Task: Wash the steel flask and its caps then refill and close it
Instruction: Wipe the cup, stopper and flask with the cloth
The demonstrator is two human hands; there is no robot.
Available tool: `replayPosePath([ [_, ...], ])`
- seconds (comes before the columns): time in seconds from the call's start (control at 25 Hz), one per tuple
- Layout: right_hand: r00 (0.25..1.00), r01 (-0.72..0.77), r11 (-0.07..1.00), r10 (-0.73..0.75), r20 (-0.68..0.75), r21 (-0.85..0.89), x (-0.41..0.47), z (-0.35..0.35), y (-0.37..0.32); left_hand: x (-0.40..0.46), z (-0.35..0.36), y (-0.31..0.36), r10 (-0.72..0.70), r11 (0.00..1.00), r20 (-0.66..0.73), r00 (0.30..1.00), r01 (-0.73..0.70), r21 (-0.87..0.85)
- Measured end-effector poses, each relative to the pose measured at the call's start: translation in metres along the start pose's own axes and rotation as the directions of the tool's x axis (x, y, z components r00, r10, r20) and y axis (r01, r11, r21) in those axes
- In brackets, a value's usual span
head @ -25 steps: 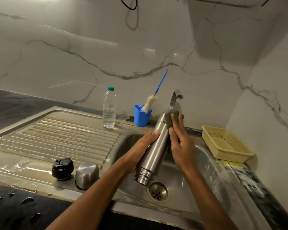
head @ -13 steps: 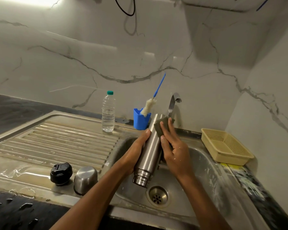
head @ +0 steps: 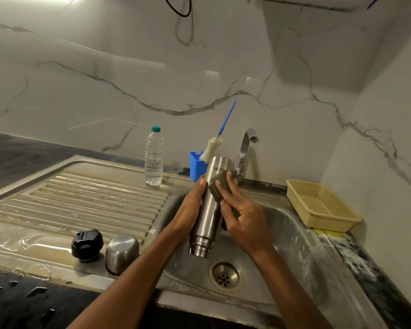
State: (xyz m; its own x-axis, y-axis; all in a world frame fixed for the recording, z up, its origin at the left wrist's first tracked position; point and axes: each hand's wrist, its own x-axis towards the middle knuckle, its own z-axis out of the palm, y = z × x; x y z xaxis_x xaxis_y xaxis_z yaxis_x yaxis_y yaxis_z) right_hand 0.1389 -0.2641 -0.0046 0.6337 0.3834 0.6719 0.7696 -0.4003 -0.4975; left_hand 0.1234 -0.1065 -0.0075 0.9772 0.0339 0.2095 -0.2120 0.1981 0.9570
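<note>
Steel flask (head: 208, 210) is hanging over the sink (head: 294, 236), tilted with its open threaded mouth pointing down toward the drain (head: 225, 276) and its base up near the tap (head: 246, 148). The left hand (head: 188, 213) is gripping the flask's body from the left side, fingers wrapped around behind it and thumb lying along the metal. The right hand (head: 241, 216) is pressing a dark green scrub pad (head: 220, 187) against the upper part of the flask, its fingers (head: 226, 188) lying close together and curling over the pad, just below the printed lettering. Both hands are looking wet. On the ribbed draining board (head: 81, 198) to the left, the black inner cap (head: 87, 244) and the steel outer cap (head: 122, 252) are sitting side by side near the front edge, the steel one standing mouth down; thin pools of water are lying around them. Farther back a clear plastic water bottle (head: 154, 157) with a green lid is standing upright, and beside it a blue holder (head: 196, 166) is carrying a bottle brush (head: 220, 136) with a blue handle leaning to the right. A cream plastic basket (head: 323, 205) is resting on the table at the sink's right rim, against the marble wall. Water droplets are dotting the dark table in the near left corner.
</note>
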Motion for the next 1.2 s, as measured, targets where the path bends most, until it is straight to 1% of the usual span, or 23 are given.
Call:
replayPosePath([
  [0.04, 1.000, -0.001, 1.000, 0.000, -0.003, -0.014, 0.002, 0.000, 0.000, 0.000, 0.000, -0.001, -0.016, 1.000, -0.001, 1.000, 0.016, -0.003],
  [0.12, 0.998, -0.022, 0.999, 0.020, -0.058, -0.035, 0.006, -0.005, 0.003, 0.000, 0.001, -0.003, -0.042, 0.999, 0.043, 0.998, 0.041, 0.021],
  [0.2, 0.991, -0.085, 0.996, 0.083, -0.109, -0.016, 0.009, -0.010, 0.005, -0.002, 0.006, -0.005, -0.062, 0.997, 0.089, 0.994, 0.056, 0.061],
  [0.28, 0.985, -0.121, 0.993, 0.118, -0.126, -0.010, 0.010, -0.013, 0.008, -0.003, 0.009, -0.007, -0.061, 0.995, 0.107, 0.992, 0.053, 0.083],
  [0.44, 0.987, -0.104, 0.995, 0.103, -0.125, 0.001, 0.006, -0.010, 0.010, 0.003, 0.007, -0.011, -0.032, 0.996, 0.070, 0.997, 0.026, 0.087],
  [0.56, 0.996, -0.047, 0.999, 0.046, -0.083, -0.021, 0.002, -0.004, 0.007, 0.005, 0.002, -0.008, 0.019, 0.999, 0.021, 1.000, -0.019, 0.041],
  [0.6, 0.997, -0.044, 0.999, 0.042, -0.065, -0.027, 0.003, -0.002, 0.005, 0.005, 0.001, -0.007, 0.016, 1.000, 0.014, 1.000, -0.017, 0.026],
  [0.68, 0.995, -0.083, 0.996, 0.082, -0.059, -0.027, 0.006, -0.003, 0.003, 0.003, 0.003, -0.007, -0.039, 0.999, 0.030, 0.999, 0.039, 0.025],
  [0.76, 0.983, -0.157, 0.988, 0.157, -0.097, 0.013, 0.010, -0.010, 0.004, 0.001, 0.007, -0.007, -0.114, 0.992, 0.061, 0.992, 0.110, 0.069],
  [0.88, 0.978, -0.168, 0.985, 0.171, -0.116, 0.034, 0.010, -0.017, 0.008, 0.000, 0.009, -0.005, -0.156, 0.985, 0.078, 0.985, 0.149, 0.090],
  [0.96, 0.985, -0.160, 0.983, 0.165, -0.057, 0.090, 0.006, -0.014, 0.006, 0.000, 0.007, -0.003, -0.195, 0.981, 0.052, 0.979, 0.195, 0.012],
  [1.08, 0.988, -0.133, 0.971, 0.114, 0.107, 0.199, -0.001, 0.000, -0.006, -0.002, -0.001, 0.003, -0.249, 0.949, -0.038, 0.968, 0.236, -0.208],
  [1.2, 0.980, -0.075, 0.977, 0.036, 0.197, 0.197, -0.005, 0.006, -0.017, -0.005, -0.007, 0.011, -0.299, 0.897, -0.052, 0.953, 0.262, -0.357],
])
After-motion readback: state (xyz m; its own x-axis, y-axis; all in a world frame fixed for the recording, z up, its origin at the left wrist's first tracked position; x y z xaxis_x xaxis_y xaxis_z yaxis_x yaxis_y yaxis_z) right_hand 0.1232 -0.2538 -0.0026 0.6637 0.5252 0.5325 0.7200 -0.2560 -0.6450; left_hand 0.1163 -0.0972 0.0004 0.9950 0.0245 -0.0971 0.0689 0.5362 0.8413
